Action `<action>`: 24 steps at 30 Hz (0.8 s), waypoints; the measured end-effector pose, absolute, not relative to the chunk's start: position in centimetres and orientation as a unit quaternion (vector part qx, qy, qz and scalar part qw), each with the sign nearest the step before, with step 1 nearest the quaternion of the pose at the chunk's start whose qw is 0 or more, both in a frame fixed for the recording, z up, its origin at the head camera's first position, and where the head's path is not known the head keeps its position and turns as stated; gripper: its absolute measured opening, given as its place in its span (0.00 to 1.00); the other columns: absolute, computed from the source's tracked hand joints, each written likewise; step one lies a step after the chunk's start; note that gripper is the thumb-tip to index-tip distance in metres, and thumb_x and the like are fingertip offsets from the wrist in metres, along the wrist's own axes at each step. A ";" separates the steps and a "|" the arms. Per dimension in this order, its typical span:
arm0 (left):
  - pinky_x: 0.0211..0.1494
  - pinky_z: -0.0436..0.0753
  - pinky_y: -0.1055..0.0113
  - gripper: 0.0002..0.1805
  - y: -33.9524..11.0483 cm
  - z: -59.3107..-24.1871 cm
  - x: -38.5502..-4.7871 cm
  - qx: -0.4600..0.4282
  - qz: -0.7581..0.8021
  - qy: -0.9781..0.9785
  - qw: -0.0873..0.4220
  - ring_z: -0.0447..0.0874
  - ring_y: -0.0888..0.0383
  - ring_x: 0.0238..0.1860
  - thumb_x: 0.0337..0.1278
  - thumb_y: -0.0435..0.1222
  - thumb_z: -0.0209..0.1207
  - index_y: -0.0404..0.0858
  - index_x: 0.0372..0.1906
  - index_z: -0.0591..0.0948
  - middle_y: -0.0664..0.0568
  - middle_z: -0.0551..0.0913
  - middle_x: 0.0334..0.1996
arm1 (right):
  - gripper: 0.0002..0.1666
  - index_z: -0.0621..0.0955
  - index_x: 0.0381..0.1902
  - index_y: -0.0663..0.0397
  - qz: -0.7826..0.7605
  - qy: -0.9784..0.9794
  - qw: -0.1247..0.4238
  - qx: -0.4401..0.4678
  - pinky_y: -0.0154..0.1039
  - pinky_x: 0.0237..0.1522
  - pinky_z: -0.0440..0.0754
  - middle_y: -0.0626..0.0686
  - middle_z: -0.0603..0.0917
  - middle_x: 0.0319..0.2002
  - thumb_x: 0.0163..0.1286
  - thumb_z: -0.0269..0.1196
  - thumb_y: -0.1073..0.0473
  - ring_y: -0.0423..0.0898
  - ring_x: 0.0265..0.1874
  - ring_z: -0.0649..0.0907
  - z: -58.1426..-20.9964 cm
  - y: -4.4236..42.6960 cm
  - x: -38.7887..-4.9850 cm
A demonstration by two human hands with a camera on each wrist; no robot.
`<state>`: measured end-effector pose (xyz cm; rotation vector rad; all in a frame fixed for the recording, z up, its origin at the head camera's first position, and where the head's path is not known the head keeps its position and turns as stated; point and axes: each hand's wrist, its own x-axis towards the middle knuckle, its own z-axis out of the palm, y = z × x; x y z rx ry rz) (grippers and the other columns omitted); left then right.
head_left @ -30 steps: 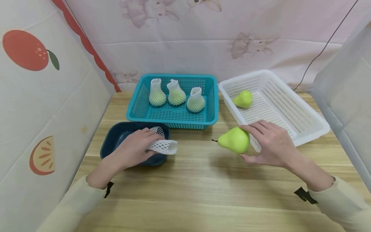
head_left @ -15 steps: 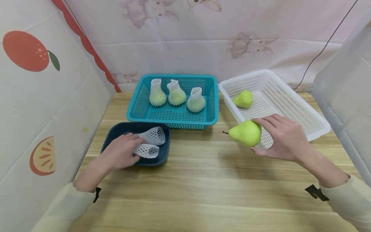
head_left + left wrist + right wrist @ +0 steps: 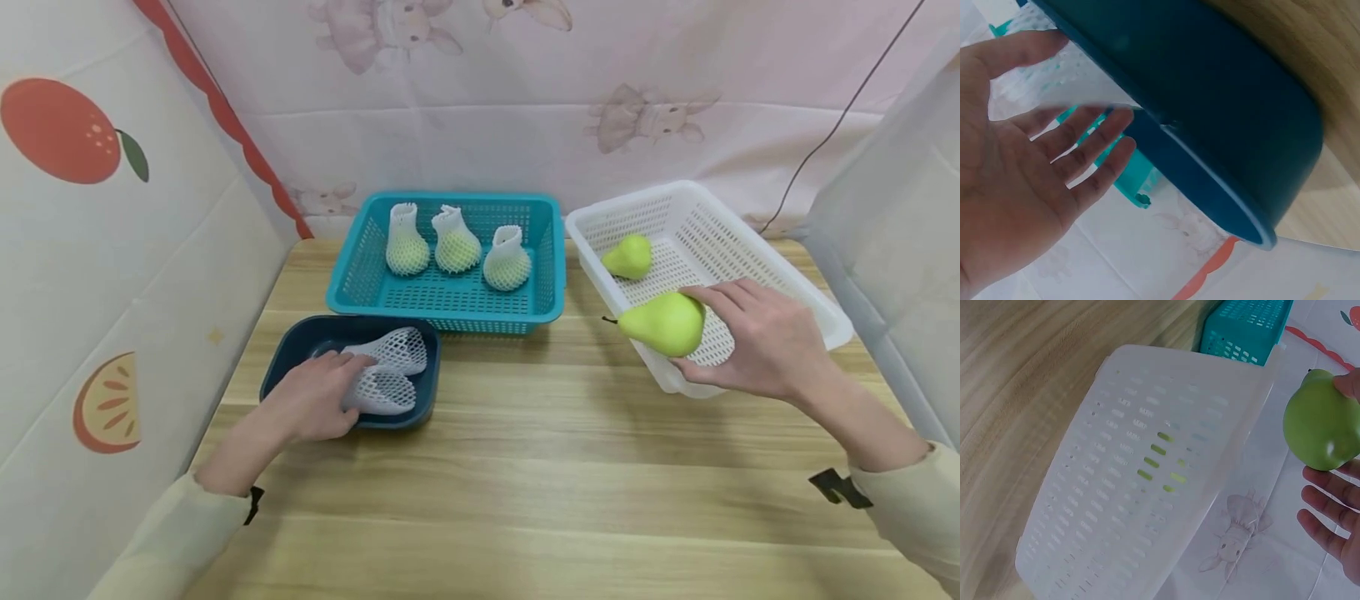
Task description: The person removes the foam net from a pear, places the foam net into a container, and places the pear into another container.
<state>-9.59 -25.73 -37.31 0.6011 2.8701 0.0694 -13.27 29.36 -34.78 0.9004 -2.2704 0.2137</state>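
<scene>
My right hand [image 3: 776, 337] grips a green pear [image 3: 663, 323] above the near-left rim of the white basket [image 3: 813, 296]; its stem points left. The right wrist view shows the same pear [image 3: 1322, 419] between thumb and fingers. My left hand [image 3: 311, 400] is over the dark blue bin [image 3: 273, 371], its fingers loosely extended in the left wrist view beside a white foam net [image 3: 1085, 81]. In the head view two foam nets lie in that bin, a nearer net [image 3: 386, 392] by my fingertips and a farther net [image 3: 401, 350].
A teal basket [image 3: 450, 318] at the back holds three net-wrapped pears, one of them a wrapped pear [image 3: 507, 260] on the right. Another bare pear [image 3: 630, 257] lies in the white basket. Printed cloth walls [image 3: 480, 150] enclose the wooden table [image 3: 510, 492].
My left hand has moved left and lowered a foam net into the blue bin, letting it go. My right hand has carried the pear rightward and back, over the white basket's edge.
</scene>
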 end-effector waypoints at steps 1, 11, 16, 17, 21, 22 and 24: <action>0.62 0.82 0.37 0.34 -25.6 -37.2 -9.5 0.204 0.030 0.973 0.104 0.83 0.38 0.59 0.53 0.37 0.69 0.37 0.69 0.78 0.37 0.85 0.61 | 0.54 0.86 0.54 0.58 0.080 -0.872 0.338 0.345 0.54 0.26 0.81 0.60 0.90 0.37 0.62 0.47 0.16 0.60 0.35 0.87 -34.8 29.5 -13.3; 0.67 0.80 0.38 0.40 -23.7 -37.2 -9.1 0.241 0.056 0.968 0.035 0.80 0.39 0.67 0.62 0.55 0.67 0.38 0.73 0.76 0.39 0.80 0.69 | 0.56 0.87 0.52 0.58 0.076 -0.868 0.354 0.339 0.56 0.23 0.79 0.63 0.90 0.36 0.62 0.45 0.15 0.62 0.33 0.87 -34.7 30.3 -14.7; 0.74 0.76 0.40 0.50 -22.0 -37.7 -8.7 0.257 0.069 0.964 -0.018 0.76 0.40 0.73 0.59 0.66 0.65 0.38 0.76 0.72 0.40 0.78 0.72 | 0.58 0.86 0.53 0.59 0.073 -0.877 0.339 0.333 0.59 0.27 0.82 0.64 0.90 0.38 0.61 0.44 0.13 0.64 0.36 0.87 -34.6 31.0 -15.4; 0.75 0.75 0.40 0.52 -21.6 -37.8 -8.6 0.260 0.069 0.963 -0.027 0.75 0.40 0.74 0.58 0.68 0.65 0.38 0.77 0.72 0.41 0.77 0.74 | 0.59 0.86 0.54 0.59 0.069 -0.880 0.333 0.331 0.59 0.27 0.82 0.65 0.90 0.38 0.62 0.43 0.12 0.64 0.36 0.87 -34.5 31.2 -15.5; 0.80 0.70 0.42 0.57 -20.1 -38.2 -8.4 0.278 0.055 0.958 -0.047 0.67 0.41 0.80 0.56 0.70 0.64 0.38 0.80 0.66 0.42 0.71 0.78 | 0.61 0.85 0.56 0.58 0.063 -0.895 0.310 0.315 0.62 0.25 0.81 0.65 0.90 0.41 0.60 0.41 0.10 0.66 0.39 0.86 -34.4 31.9 -16.1; 0.82 0.68 0.43 0.58 -19.7 -38.3 -8.4 0.281 0.051 0.957 -0.047 0.65 0.42 0.81 0.56 0.71 0.63 0.38 0.81 0.65 0.42 0.70 0.79 | 0.62 0.84 0.56 0.57 0.060 -0.898 0.306 0.311 0.62 0.24 0.80 0.65 0.90 0.41 0.60 0.40 0.10 0.65 0.40 0.86 -34.4 32.0 -16.3; 0.84 0.64 0.43 0.60 -19.1 -38.5 -8.3 0.284 0.041 0.957 -0.041 0.60 0.41 0.84 0.56 0.73 0.61 0.39 0.83 0.61 0.42 0.66 0.81 | 0.61 0.84 0.57 0.56 0.059 -0.903 0.297 0.306 0.62 0.23 0.79 0.65 0.89 0.42 0.59 0.43 0.10 0.65 0.41 0.86 -34.4 32.3 -16.7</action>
